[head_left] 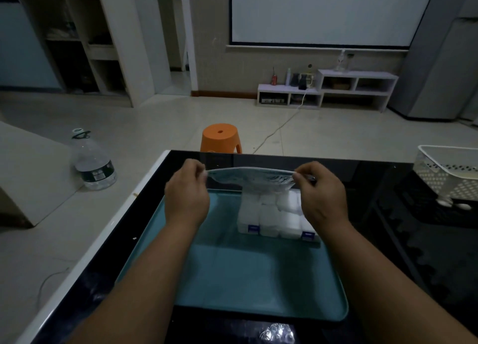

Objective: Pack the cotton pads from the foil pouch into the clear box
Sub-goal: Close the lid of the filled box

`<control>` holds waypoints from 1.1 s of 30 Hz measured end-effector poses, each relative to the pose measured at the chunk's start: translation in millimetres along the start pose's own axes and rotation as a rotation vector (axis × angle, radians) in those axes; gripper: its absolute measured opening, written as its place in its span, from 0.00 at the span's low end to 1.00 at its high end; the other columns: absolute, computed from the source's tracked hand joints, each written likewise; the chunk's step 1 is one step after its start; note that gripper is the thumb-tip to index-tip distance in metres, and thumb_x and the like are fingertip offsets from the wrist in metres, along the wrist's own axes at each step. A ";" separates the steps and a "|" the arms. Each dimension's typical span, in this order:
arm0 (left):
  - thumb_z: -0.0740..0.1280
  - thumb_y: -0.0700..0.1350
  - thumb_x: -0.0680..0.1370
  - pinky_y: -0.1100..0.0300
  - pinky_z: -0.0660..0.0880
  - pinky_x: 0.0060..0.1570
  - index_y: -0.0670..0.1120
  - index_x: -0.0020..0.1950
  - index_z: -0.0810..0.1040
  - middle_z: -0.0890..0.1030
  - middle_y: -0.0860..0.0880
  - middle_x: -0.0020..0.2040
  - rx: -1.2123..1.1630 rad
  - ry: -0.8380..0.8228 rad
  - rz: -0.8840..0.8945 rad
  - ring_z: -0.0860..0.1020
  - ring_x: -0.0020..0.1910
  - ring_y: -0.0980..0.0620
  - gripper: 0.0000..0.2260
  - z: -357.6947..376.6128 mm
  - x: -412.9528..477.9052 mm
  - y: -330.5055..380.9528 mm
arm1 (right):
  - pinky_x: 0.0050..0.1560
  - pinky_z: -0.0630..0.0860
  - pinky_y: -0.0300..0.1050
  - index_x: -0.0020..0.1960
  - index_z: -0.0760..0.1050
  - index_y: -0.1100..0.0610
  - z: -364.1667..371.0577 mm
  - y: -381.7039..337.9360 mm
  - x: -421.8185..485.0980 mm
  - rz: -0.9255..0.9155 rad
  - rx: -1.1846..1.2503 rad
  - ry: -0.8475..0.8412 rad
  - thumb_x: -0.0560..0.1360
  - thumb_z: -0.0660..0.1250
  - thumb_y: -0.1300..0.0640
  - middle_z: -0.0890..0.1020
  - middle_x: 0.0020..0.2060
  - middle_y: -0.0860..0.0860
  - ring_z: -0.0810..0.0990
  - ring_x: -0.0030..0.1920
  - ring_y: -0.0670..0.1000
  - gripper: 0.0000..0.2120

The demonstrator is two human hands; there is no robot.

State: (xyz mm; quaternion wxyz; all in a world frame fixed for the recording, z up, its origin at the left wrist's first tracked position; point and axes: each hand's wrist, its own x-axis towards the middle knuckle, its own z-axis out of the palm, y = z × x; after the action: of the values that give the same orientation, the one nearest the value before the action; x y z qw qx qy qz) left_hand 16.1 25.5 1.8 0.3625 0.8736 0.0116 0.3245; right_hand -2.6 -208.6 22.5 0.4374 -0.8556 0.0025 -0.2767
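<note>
Two hands, the left hand [186, 188] and the right hand [320, 192]; one foil pouch [249, 176]; one clear box [276, 215]; one teal tray [232, 279]; one orange stool [221, 136]; one water bottle [93, 162]; one white basket [450, 173].

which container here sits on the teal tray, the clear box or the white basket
The clear box sits on the teal tray, below the pouch; the white basket stands off the tray at the table's right edge.

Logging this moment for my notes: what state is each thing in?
Foil pouch: held up over the box, pinched at both ends.
Left hand: shut on pouch.
Right hand: shut on pouch.
Clear box: on the teal tray, filled with white pads.
</note>
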 end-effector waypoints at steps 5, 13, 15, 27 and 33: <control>0.70 0.35 0.74 0.64 0.75 0.47 0.54 0.60 0.74 0.79 0.52 0.55 -0.580 -0.237 -0.299 0.78 0.53 0.56 0.19 0.1 3.4 0.9 | 0.40 0.72 0.36 0.44 0.75 0.52 -3.0 -3.4 -0.8 -0.001 0.182 -0.050 0.79 0.65 0.59 0.78 0.39 0.44 0.76 0.42 0.43 0.05; 0.66 0.42 0.79 0.51 0.76 0.53 0.53 0.48 0.80 0.84 0.50 0.49 -0.703 -0.166 -0.389 0.81 0.50 0.50 0.06 -4.3 11.4 4.5 | 0.49 0.78 0.42 0.59 0.70 0.52 -5.1 -11.0 -0.7 0.155 0.534 -0.124 0.74 0.72 0.60 0.80 0.51 0.52 0.80 0.51 0.49 0.17; 0.66 0.44 0.79 0.50 0.78 0.51 0.51 0.50 0.80 0.84 0.47 0.50 -0.768 -0.150 -0.381 0.82 0.50 0.47 0.04 -6.2 12.4 5.8 | 0.50 0.78 0.42 0.64 0.68 0.53 -5.4 -9.2 0.4 0.220 0.544 -0.214 0.72 0.74 0.61 0.79 0.53 0.51 0.79 0.53 0.47 0.24; 0.72 0.36 0.73 0.50 0.77 0.37 0.50 0.56 0.65 0.79 0.45 0.50 -0.846 -0.165 -0.477 0.80 0.41 0.45 0.20 -3.3 6.0 6.6 | 0.44 0.78 0.67 0.38 0.75 0.59 9.9 7.5 0.6 0.405 0.437 -0.158 0.76 0.68 0.55 0.79 0.35 0.61 0.77 0.37 0.57 0.10; 0.68 0.33 0.75 0.68 0.67 0.18 0.45 0.38 0.72 0.75 0.50 0.33 -0.710 -0.149 -0.492 0.73 0.22 0.63 0.10 -2.5 1.6 12.8 | 0.29 0.70 0.44 0.42 0.75 0.63 10.2 9.1 0.3 0.368 0.323 0.013 0.76 0.68 0.54 0.74 0.30 0.53 0.71 0.27 0.49 0.12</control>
State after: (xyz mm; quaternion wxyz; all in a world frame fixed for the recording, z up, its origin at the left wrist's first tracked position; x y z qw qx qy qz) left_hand 13.2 18.1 12.2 0.7066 0.6872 0.0808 0.1482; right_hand 4.7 -206.7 11.1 0.6116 -0.7578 0.1169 -0.1949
